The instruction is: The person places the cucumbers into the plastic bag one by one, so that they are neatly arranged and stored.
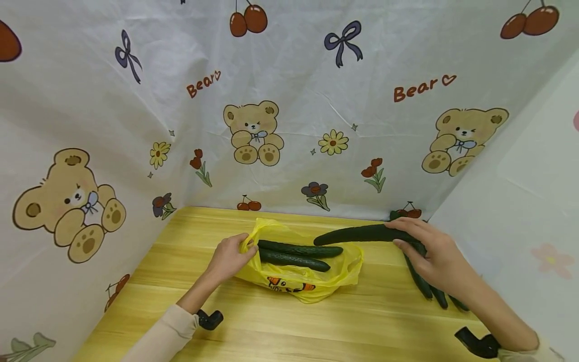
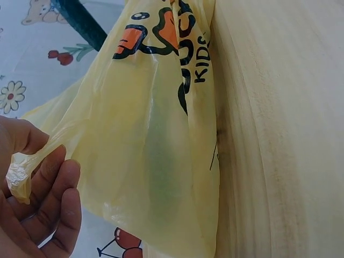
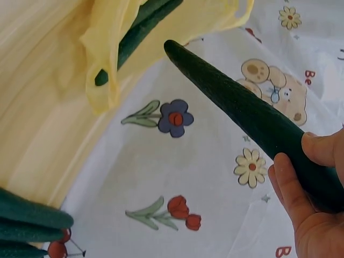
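A thin yellow plastic bag [image 1: 312, 294] lies with its mouth spread on the wooden table, an orange and black print on its front. Inside it rest two dark green cucumbers [image 1: 298, 260]. My left hand [image 1: 230, 256] pinches the bag's left rim between thumb and fingers; the left wrist view shows the film [image 2: 21, 183] bunched there. My right hand [image 1: 434, 251] grips another cucumber [image 1: 353, 234] by its right end. Its free tip points left, over the bag's right side. In the right wrist view that cucumber [image 3: 236, 105] is held between thumb and fingers.
Several more cucumbers [image 1: 418, 276] lie at the right of the wooden table [image 1: 253, 327], partly hidden behind my right hand. A white cloth [image 1: 289, 75] printed with bears and flowers walls off the back and sides. Black wrist mounts [image 1: 210, 320] show at both wrists.
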Motion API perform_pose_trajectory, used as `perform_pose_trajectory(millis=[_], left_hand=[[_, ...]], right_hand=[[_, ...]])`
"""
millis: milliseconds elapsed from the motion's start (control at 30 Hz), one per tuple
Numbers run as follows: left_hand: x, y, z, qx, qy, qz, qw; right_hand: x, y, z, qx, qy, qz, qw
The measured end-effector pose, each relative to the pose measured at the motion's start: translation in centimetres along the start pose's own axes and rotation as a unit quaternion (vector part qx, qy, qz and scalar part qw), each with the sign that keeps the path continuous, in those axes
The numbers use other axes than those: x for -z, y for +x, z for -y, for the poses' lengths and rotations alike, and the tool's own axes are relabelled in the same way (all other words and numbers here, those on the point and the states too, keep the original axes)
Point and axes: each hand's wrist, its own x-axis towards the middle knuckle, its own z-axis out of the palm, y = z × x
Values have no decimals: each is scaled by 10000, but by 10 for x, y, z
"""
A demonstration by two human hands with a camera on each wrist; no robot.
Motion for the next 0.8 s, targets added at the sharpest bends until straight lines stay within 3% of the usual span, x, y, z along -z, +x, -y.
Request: perform_pose_trajectory(millis=[300,600,800], left_hand=[[0,4,-1,-104,-43,49,9999],[1,3,0,-106,-18,68,9999],[3,2,1,-86,-65,76,9999]], right_hand=[[-38,14,8,158,533,152,9983],[-74,39,31,600,796,386,9943],[-95,51,47,668,996,600,9910]])
